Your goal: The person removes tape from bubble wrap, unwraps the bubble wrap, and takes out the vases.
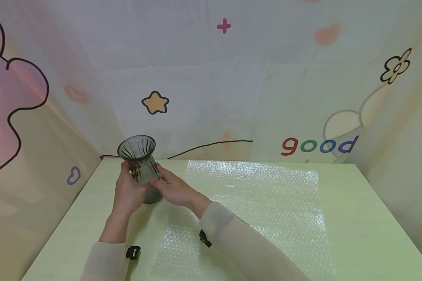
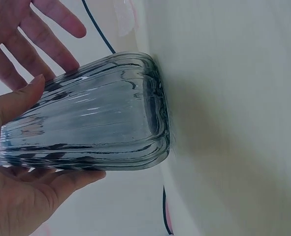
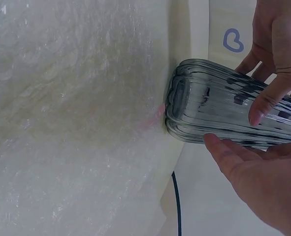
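Note:
A grey glass vase (image 1: 143, 171) with a flared rim and ribbed sides leans to the left over the table's left part. My left hand (image 1: 128, 191) grips its left side, thumb across the near face in the right wrist view. From the right, my right hand (image 1: 177, 189) holds the vase as well, its fingers along the glass. The squarish, scalloped base (image 2: 155, 113) points down at the tabletop; whether it touches is hard to tell. In the right wrist view, a sheet of bubble wrap (image 3: 76, 113) lies beside the vase (image 3: 219, 105).
The bubble wrap (image 1: 267, 203) spreads flat over the middle of the pale green table (image 1: 365, 218), to the right of the vase. Behind the table's back edge hangs a printed cloth backdrop (image 1: 211, 97). Black straps (image 1: 133, 252) hang at both wrists.

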Demonstrator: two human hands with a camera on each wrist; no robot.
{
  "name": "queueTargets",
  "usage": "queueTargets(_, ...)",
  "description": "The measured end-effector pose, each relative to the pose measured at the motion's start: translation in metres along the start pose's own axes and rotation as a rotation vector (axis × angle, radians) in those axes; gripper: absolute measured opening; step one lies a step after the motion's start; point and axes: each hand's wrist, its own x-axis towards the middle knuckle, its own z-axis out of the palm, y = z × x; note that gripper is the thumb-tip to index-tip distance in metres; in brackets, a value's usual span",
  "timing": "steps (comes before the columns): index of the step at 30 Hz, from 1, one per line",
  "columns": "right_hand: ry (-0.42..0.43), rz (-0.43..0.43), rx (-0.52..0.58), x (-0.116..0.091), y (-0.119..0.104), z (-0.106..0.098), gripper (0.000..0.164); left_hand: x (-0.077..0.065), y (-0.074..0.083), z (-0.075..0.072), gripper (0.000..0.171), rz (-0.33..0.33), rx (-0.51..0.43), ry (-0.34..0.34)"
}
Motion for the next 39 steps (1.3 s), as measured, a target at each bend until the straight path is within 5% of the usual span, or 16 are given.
queueTargets(11,-0.041,0.055,-0.033,0.0025,-0.0037,-0.0014,0.068,0.0033,-0.0018,-0.0035,0.093,0.003,0.006,0.000)
queueTargets(39,-0.127,0.058,-0.019,0.0091,-0.0015,0.0024,0.080,0.0099,-0.0043,-0.0093,0.110,-0.020,0.007,-0.148)
